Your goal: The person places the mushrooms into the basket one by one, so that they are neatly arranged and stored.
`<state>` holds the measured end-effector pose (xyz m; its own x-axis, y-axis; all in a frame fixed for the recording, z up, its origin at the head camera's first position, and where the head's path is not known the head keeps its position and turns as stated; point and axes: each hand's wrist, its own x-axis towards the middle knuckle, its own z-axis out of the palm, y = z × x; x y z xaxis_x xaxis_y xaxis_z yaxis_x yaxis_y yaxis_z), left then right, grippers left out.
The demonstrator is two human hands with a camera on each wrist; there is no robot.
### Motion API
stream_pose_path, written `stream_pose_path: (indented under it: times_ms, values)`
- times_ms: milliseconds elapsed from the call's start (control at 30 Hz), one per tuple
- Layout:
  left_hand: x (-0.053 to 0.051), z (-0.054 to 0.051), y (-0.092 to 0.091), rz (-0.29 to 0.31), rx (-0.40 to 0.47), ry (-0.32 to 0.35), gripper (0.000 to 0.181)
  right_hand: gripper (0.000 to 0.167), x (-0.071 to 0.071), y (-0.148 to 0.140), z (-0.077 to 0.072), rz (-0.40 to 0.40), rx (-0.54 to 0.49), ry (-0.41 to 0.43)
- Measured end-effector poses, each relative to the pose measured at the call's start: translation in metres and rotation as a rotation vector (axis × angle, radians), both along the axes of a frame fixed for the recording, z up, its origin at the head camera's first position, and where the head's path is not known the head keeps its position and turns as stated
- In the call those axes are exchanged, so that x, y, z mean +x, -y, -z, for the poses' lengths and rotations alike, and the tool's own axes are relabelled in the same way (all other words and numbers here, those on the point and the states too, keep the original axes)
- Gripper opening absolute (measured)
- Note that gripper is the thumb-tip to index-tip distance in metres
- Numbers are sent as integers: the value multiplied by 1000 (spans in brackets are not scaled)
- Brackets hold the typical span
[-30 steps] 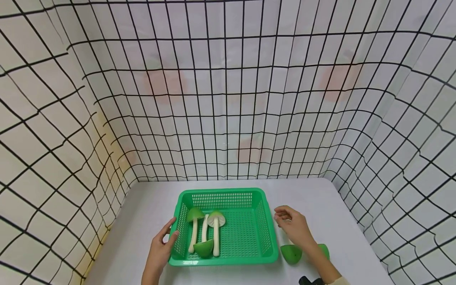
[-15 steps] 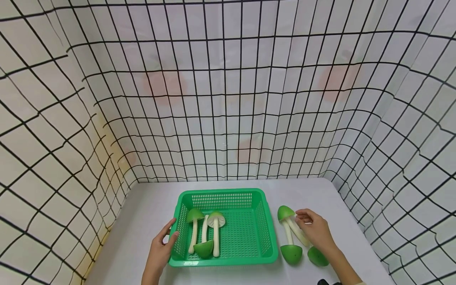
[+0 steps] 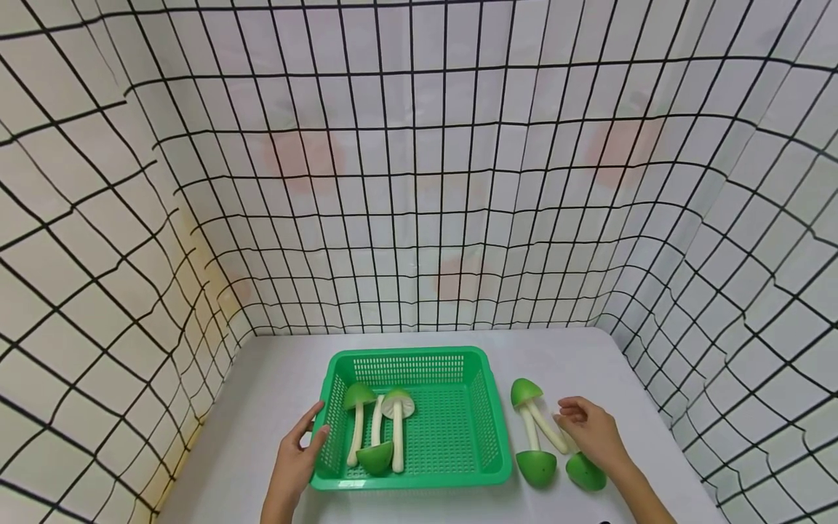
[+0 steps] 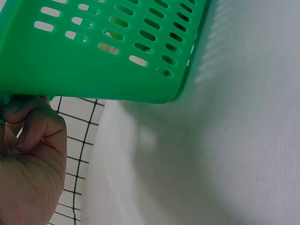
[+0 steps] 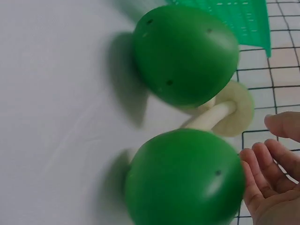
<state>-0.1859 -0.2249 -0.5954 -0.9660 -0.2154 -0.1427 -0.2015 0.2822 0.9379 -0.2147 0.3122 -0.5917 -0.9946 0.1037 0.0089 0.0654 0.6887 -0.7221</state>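
Note:
In the head view my left hand [image 3: 294,458] holds the left rim of a green plastic basket [image 3: 474,477]; the left wrist view shows its curled fingers [image 4: 35,126] at the rim. Inside lie three toy mushrooms with green caps and white stems: a left one [image 3: 358,397], a middle one [image 3: 375,458] with its cap toward me, and a right one [image 3: 397,437]. My right hand [image 3: 592,437] hovers with bent, parted fingers over a mushroom [image 3: 585,471] whose stem it partly covers. Nothing shows between thumb and fingers in the right wrist view.
Left of my right hand, two more mushrooms lie on the white table [image 3: 249,407]: one cap [image 3: 537,467] points toward me, the other cap [image 3: 526,391] away. A black wire grid [image 3: 419,218] over white sheeting walls the back and both sides.
My right hand has moved right and toward me, away from the basket's right rim, uncovering the mushrooms beneath. The left hand and basket stay put.

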Motion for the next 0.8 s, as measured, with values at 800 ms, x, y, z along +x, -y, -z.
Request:
stream_pose_path:
  times_ms: [800]
  values:
    - [1, -1, 0, 7, 14, 1, 54, 49, 8, -23, 22, 0, 73, 181]
